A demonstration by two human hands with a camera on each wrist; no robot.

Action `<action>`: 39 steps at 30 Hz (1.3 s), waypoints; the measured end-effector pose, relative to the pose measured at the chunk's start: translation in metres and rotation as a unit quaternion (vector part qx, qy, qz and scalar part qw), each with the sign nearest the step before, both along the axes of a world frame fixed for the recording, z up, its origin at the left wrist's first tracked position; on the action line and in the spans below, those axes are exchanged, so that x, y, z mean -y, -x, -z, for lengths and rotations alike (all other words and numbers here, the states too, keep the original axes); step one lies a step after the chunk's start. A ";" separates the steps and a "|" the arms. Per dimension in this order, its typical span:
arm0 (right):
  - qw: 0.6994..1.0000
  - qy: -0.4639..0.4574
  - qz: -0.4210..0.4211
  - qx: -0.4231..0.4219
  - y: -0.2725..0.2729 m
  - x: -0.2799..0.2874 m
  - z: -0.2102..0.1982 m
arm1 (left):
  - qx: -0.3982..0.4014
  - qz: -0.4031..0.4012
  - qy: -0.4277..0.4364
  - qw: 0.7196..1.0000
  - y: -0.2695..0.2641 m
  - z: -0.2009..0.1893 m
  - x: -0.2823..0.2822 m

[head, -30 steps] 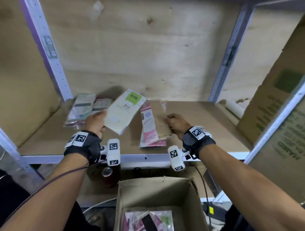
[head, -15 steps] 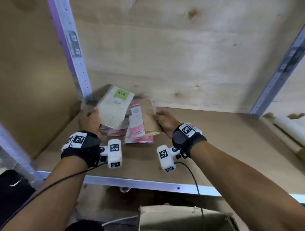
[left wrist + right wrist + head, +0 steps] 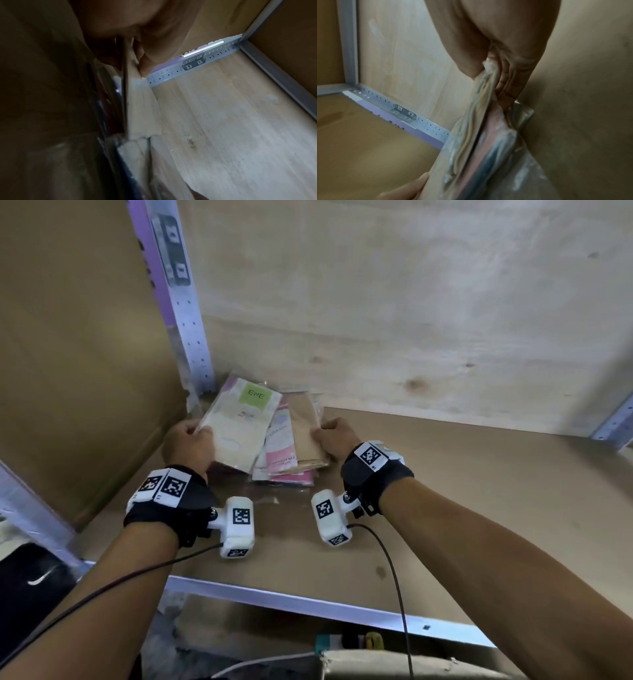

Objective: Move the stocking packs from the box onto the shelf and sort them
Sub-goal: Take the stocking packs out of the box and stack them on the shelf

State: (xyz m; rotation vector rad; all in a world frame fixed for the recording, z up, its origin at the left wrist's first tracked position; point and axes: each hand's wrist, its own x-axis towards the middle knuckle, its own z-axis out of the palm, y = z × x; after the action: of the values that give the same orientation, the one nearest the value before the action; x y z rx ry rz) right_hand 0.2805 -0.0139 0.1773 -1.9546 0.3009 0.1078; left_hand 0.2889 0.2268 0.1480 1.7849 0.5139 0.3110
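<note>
The big brown shelf point(image 3: 462, 491) holds a small pile in its back left corner. The left hand point(image 3: 186, 445) grips a cream pack point(image 3: 239, 433) with a green label, over the pile. The right hand point(image 3: 337, 436) pinches a tan pack point(image 3: 306, 436) that lies on pink packs point(image 3: 282, 453). Both hands are closed on their packs.

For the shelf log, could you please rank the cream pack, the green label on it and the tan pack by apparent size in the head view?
1. cream pack
2. tan pack, partly covered, so unsure
3. green label
</note>
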 end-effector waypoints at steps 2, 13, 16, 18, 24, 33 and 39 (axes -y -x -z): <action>0.999 0.041 0.012 0.007 -0.003 0.001 0.002 | -0.029 0.040 -0.034 0.998 -0.001 0.002 -0.004; 0.998 0.013 -0.062 -0.005 0.048 0.021 -0.021 | -0.069 0.084 -0.268 0.957 0.048 -0.041 0.013; 0.995 0.009 -0.103 -0.012 0.080 0.033 -0.029 | -0.047 0.086 -0.267 0.959 0.074 -0.063 0.040; 0.993 -0.003 -0.117 -0.017 0.107 0.042 -0.035 | -0.032 0.114 -0.257 0.959 0.092 -0.074 0.060; 0.993 0.015 -0.117 0.002 0.193 0.086 -0.056 | 0.009 0.187 -0.229 0.955 0.154 -0.090 0.118; 0.995 0.008 -0.096 -0.013 0.317 0.151 -0.063 | 0.014 0.308 -0.162 0.937 0.261 -0.075 0.189; 0.994 0.007 -0.096 -0.048 0.369 0.175 -0.012 | -0.036 0.347 -0.117 0.930 0.321 -0.024 0.216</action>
State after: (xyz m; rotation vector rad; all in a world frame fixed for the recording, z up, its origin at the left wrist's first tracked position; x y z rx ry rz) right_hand -0.0886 -0.1884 0.1895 -1.9925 0.1756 0.3271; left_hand -0.0318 0.0106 0.1717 2.0906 -0.1326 -0.1988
